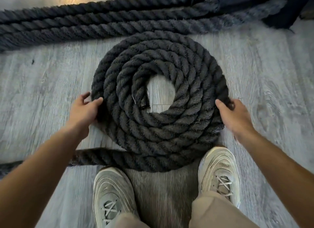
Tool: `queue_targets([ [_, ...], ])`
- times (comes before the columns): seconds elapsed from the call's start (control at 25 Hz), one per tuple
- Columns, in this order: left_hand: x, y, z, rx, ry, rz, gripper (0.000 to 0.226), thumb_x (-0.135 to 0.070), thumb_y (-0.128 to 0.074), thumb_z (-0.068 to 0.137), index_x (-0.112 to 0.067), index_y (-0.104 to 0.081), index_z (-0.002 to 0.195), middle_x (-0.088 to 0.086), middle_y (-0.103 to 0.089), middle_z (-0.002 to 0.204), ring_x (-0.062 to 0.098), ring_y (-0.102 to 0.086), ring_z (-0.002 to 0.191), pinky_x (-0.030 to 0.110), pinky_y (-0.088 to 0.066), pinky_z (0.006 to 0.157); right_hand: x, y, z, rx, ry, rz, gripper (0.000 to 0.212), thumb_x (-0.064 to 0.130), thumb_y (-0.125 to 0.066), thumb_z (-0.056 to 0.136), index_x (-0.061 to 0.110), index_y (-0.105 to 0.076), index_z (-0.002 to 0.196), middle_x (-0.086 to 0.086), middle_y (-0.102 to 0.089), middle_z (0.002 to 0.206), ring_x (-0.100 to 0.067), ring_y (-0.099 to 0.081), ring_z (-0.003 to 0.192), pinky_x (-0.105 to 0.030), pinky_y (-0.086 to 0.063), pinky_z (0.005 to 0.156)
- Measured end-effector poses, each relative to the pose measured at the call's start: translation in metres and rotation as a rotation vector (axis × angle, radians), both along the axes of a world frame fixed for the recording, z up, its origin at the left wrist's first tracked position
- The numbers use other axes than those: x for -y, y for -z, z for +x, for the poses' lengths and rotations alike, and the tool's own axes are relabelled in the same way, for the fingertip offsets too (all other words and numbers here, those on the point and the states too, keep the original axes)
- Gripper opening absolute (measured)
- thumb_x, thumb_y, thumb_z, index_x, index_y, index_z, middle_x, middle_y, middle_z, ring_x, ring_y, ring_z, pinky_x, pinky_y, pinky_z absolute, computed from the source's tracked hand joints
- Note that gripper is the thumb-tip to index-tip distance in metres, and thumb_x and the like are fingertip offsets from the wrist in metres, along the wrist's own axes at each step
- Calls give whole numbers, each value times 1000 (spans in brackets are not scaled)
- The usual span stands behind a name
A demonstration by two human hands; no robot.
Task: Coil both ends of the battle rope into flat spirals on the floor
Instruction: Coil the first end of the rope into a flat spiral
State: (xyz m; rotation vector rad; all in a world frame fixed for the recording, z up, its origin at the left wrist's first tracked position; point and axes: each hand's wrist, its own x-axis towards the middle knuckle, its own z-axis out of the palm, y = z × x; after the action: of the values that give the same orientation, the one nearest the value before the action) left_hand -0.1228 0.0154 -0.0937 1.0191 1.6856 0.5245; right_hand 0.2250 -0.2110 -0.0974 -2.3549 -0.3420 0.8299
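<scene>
A thick black battle rope [159,136] lies on the grey wood floor as a flat spiral of several turns, its cut end [144,102] at the open centre. Its tail [95,157] runs off to the left from the near side of the coil. My left hand [83,112] presses against the coil's left edge, thumb lying on the outer turn and fingers loosely curled beside it. My right hand [235,116] grips the outer turn at the coil's right edge, thumb on top and fingers curled round the rope.
Three straight runs of the same rope [102,22] lie side by side across the floor beyond the coil. Dark fabric or equipment [275,8] sits at the far right. My two grey shoes [112,197] [219,175] stand just in front of the coil.
</scene>
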Motion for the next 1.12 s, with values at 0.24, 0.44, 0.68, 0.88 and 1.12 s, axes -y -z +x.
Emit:
queue_targets([
  [0.24,-51,-5,22,-117,213,85,54,-29,-67,96,-29,-47,146,-9,-65,111,9,-66,91,25,-52,62,20,1,-12,14,-113,-36,43,58,-52,97,26,-59,124,6,-65,103,-23,-62,99,-35,-46,82],
  [0.44,-8,-12,22,-106,164,-100,32,-23,-57,102,-32,-45,130,-1,-65,109,17,-65,85,27,-50,52,-30,-3,40,74,-174,-50,43,53,-55,97,24,-62,129,-3,-68,120,-29,-63,110,-44,-52,98],
  [0.68,59,-12,6,-9,6,-235,35,-21,-63,98,-27,-44,126,-2,-63,101,15,-60,80,28,-51,53,-78,-6,58,33,50,56,50,55,-71,85,23,-67,122,-1,-69,122,-21,-66,107,-34,-53,96],
  [0.88,2,-11,-1,-33,13,-134,49,-26,-63,96,-22,-47,142,-2,-63,94,10,-54,68,27,-44,57,-3,2,4,40,12,22,58,54,-55,94,34,-41,147,-3,-54,135,-27,-56,116,-41,-48,99],
  [1.12,-62,-8,20,-127,202,26,52,-24,-63,99,-31,-45,147,1,-65,126,16,-66,98,36,-54,78,34,0,-23,-38,-97,-25,59,55,-50,99,33,-34,152,1,-58,141,-29,-57,125,-44,-46,104],
])
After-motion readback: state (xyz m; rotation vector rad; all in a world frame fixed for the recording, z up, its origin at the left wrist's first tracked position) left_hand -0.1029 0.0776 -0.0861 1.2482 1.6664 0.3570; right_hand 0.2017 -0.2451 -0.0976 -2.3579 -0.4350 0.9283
